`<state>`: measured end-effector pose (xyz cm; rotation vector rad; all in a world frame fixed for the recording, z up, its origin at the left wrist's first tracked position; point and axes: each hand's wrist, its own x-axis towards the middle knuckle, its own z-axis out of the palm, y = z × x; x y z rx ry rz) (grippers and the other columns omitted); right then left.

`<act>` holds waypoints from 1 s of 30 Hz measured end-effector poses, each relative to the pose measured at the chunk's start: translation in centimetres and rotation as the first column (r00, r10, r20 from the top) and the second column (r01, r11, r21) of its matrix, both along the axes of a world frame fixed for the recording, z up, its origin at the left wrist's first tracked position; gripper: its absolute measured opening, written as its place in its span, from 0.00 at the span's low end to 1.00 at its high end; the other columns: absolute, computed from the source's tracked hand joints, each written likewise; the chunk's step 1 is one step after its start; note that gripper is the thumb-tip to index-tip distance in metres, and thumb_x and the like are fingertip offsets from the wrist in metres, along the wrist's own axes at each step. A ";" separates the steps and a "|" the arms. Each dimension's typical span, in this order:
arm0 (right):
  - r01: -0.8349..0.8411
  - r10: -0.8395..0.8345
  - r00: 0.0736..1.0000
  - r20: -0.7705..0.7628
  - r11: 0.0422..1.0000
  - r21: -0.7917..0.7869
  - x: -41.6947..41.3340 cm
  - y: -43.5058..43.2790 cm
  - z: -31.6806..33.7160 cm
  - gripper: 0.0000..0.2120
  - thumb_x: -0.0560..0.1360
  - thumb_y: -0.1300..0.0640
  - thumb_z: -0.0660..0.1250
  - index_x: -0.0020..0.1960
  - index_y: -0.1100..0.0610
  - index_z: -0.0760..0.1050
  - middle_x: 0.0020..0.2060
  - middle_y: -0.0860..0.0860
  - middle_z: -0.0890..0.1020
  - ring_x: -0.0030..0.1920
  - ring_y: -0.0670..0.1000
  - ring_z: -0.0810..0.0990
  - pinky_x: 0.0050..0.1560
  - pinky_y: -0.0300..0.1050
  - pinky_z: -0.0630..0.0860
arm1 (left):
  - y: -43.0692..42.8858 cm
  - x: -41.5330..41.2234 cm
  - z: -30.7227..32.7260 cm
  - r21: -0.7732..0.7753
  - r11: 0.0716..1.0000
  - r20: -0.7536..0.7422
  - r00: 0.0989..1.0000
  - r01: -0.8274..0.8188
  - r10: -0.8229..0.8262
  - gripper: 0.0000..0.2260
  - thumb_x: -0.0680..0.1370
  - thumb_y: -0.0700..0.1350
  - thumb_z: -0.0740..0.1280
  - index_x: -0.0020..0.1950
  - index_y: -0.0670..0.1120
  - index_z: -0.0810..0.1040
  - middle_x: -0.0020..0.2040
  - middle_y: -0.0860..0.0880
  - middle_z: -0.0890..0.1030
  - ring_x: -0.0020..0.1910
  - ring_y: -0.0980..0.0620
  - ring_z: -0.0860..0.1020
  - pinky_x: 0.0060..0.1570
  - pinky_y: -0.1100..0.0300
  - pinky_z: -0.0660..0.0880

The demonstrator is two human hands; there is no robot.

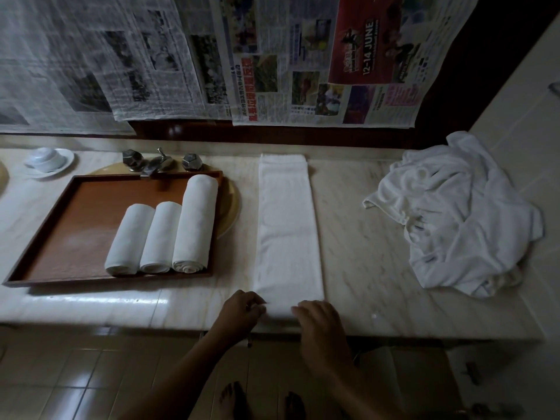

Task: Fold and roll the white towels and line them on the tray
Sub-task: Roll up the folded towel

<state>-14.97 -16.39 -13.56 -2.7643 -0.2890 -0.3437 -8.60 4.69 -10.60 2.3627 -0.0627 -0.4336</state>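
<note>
**A:** Head view: where is the towel being worked on?

**B:** A folded towel (pixel 288 228) lies as one long narrow strip on the marble counter (pixel 363 237), its long axis running straight away from the person towards the wall. Its near end sits at the counter's front edge, right under both hands.

**A:** And the hands?

**B:** The left hand (pixel 242 310) pinches the near left corner with curled fingers; the right hand (pixel 318 319) curls its fingers over the near right edge, apparently gripping it (motion blur softens the detail). Both are equally near, so rolling would likely run away from the body, along the strip.

**A:** Where would it go?

**B:** To the left: a brown tray (pixel 75 225) holds three rolled towels (pixel 160 237) side by side, touching, the rightmost longer. Bare tray floor shows to their left.

**A:** Anything unclear?

**B:** A crumpled pile (pixel 454 213) of white cloth lies to the right; how many towels it holds cannot be told. The towel's near edge is hidden under the fingers
</note>
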 end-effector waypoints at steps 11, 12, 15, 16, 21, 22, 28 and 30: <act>-0.094 0.081 0.991 -0.111 0.989 -0.116 -2.3 0.0 -2.4 0.32 0.73 0.61 0.54 0.77 0.59 0.68 0.78 0.56 0.66 0.79 0.60 0.62 0.75 0.62 0.57 | -2.8 -6.8 -4.9 0.378 0.893 0.403 0.824 0.245 -0.398 0.41 0.69 0.39 0.70 0.81 0.44 0.61 0.80 0.42 0.65 0.80 0.42 0.61 0.74 0.43 0.56; -0.095 0.081 0.990 -0.117 0.989 -0.114 -1.9 -0.1 -2.4 0.33 0.72 0.61 0.54 0.77 0.59 0.68 0.78 0.56 0.66 0.79 0.60 0.63 0.75 0.62 0.58 | -2.5 -6.5 -5.1 0.393 0.887 0.400 0.823 0.244 -0.404 0.40 0.70 0.38 0.69 0.82 0.44 0.59 0.81 0.42 0.62 0.81 0.42 0.58 0.74 0.43 0.55; -0.114 0.093 0.984 -0.154 0.985 -0.132 -0.5 -0.5 -1.9 0.32 0.73 0.61 0.53 0.77 0.59 0.69 0.77 0.57 0.69 0.77 0.59 0.65 0.73 0.61 0.59 | -2.1 -5.3 -4.7 0.451 0.862 0.395 0.814 0.233 -0.427 0.35 0.74 0.41 0.60 0.82 0.43 0.58 0.82 0.42 0.61 0.82 0.44 0.57 0.75 0.44 0.54; -0.131 0.105 0.980 -0.171 0.980 -0.151 0.0 -0.8 -1.7 0.32 0.73 0.61 0.53 0.76 0.59 0.70 0.76 0.57 0.70 0.76 0.59 0.67 0.72 0.60 0.59 | -2.1 -4.8 -4.5 0.465 0.851 0.384 0.811 0.243 -0.441 0.35 0.74 0.41 0.62 0.82 0.43 0.59 0.81 0.42 0.62 0.81 0.44 0.58 0.75 0.44 0.54; -0.237 0.188 0.959 -0.211 0.941 -0.242 3.0 -2.0 -1.6 0.31 0.71 0.61 0.55 0.74 0.59 0.72 0.71 0.57 0.76 0.70 0.60 0.76 0.72 0.59 0.60 | -1.1 -1.6 -4.7 0.448 0.844 0.281 0.850 0.294 -0.446 0.42 0.67 0.39 0.78 0.78 0.42 0.65 0.75 0.40 0.71 0.73 0.40 0.72 0.72 0.48 0.71; -0.256 0.206 0.953 -0.222 0.939 -0.231 3.3 -2.3 -1.6 0.32 0.70 0.62 0.58 0.74 0.59 0.71 0.69 0.57 0.77 0.68 0.60 0.77 0.73 0.59 0.62 | -0.9 -1.2 -4.7 0.431 0.850 0.272 0.854 0.303 -0.443 0.40 0.68 0.41 0.78 0.78 0.42 0.66 0.74 0.42 0.71 0.70 0.40 0.74 0.69 0.49 0.74; -0.244 0.228 0.924 -0.308 0.970 -0.014 3.7 -3.3 0.1 0.35 0.72 0.71 0.67 0.77 0.53 0.68 0.69 0.54 0.72 0.66 0.56 0.74 0.63 0.49 0.76 | -0.5 -0.8 -3.3 0.416 0.853 0.231 0.871 0.316 -0.435 0.25 0.79 0.48 0.69 0.76 0.50 0.69 0.65 0.52 0.71 0.57 0.54 0.71 0.54 0.60 0.75; -0.209 0.219 0.904 -0.368 0.976 0.066 3.7 -3.6 0.8 0.27 0.79 0.65 0.65 0.76 0.51 0.69 0.69 0.49 0.72 0.67 0.51 0.72 0.64 0.44 0.72 | -0.2 -1.0 -2.6 0.348 0.879 0.205 0.889 0.326 -0.410 0.23 0.81 0.48 0.68 0.76 0.51 0.69 0.65 0.53 0.73 0.58 0.55 0.71 0.55 0.61 0.74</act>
